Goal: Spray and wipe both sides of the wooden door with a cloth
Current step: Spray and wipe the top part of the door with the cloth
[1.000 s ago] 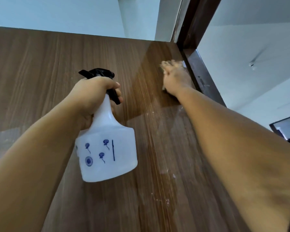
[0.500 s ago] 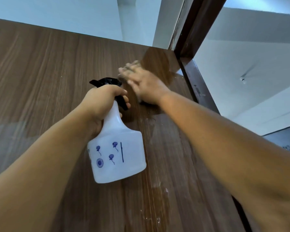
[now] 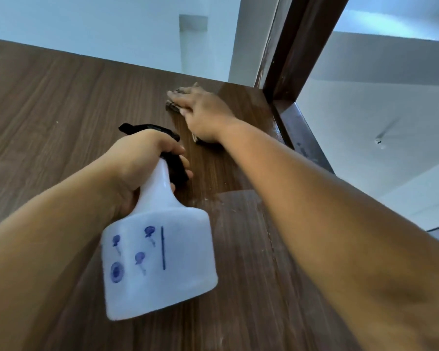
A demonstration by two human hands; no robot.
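Right hand (image 3: 203, 115), fingers flat, presses dark cloth (image 3: 172, 106) near top of brown wood-grain door (image 3: 48, 102). Left hand (image 3: 137, 158) fingers clamped round white plastic spray bottle (image 3: 160, 262). Best: overlapping strokes, even pressure.

A translucent white spray bottle (image 3: 160, 264) with blue printed marks and black trigger before the brown wood-grain door (image 3: 48, 102), dark-brown frame (image 3: 297, 46) beside.
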